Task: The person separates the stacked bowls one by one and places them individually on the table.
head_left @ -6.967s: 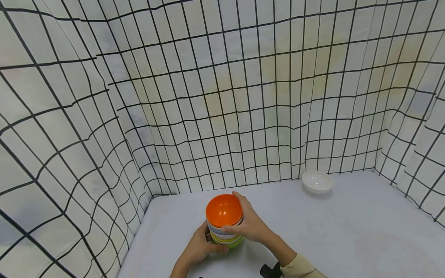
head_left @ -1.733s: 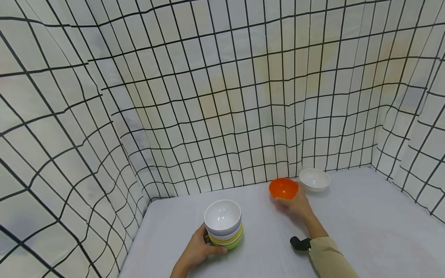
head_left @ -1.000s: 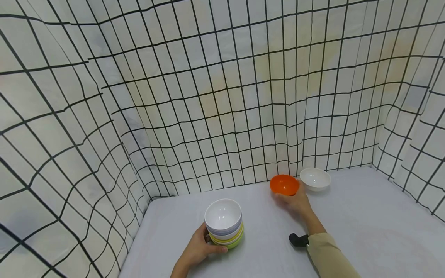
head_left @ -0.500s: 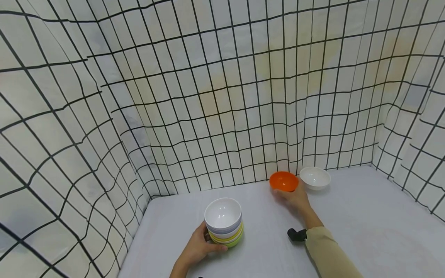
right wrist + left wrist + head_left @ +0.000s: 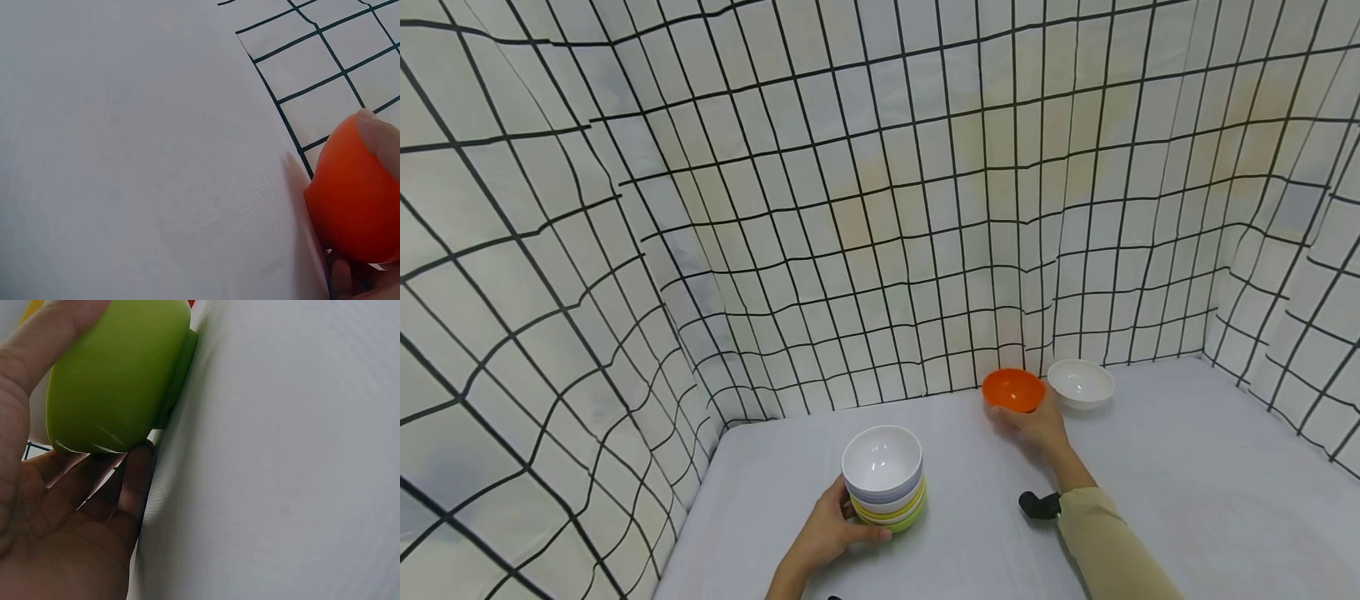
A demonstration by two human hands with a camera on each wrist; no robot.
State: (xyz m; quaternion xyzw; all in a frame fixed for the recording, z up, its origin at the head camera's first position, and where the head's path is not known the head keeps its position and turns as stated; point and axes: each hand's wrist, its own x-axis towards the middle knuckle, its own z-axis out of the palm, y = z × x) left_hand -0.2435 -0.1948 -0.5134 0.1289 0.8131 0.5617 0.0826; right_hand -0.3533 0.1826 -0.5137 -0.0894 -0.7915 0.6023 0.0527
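An orange bowl [image 5: 1013,390] stands at the back of the table, beside a white bowl [image 5: 1081,383] on its right. My right hand [image 5: 1037,423] holds the orange bowl, thumb and fingers at its sides. In the right wrist view the orange bowl [image 5: 353,194] sits low over the white cloth. Nearer to me is a stack of nested bowls [image 5: 883,479], white on top, then lavender, white and yellow, with green at the bottom. My left hand [image 5: 831,529] grips the stack low down; in the left wrist view its thumb and fingers wrap the green bowl [image 5: 119,375].
A white cloth covers the table [image 5: 955,517]. Behind and to the sides hangs a white curtain with a black grid [image 5: 880,250], meeting the table's back edge close behind the orange bowl. A black wrist camera [image 5: 1039,505] sticks out at the right sleeve.
Seven seconds ago the orange bowl topped the stack; my right hand has carried it to the back beside the white bowl. Lately it has edged slightly farther back. My left hand stays on the stack.
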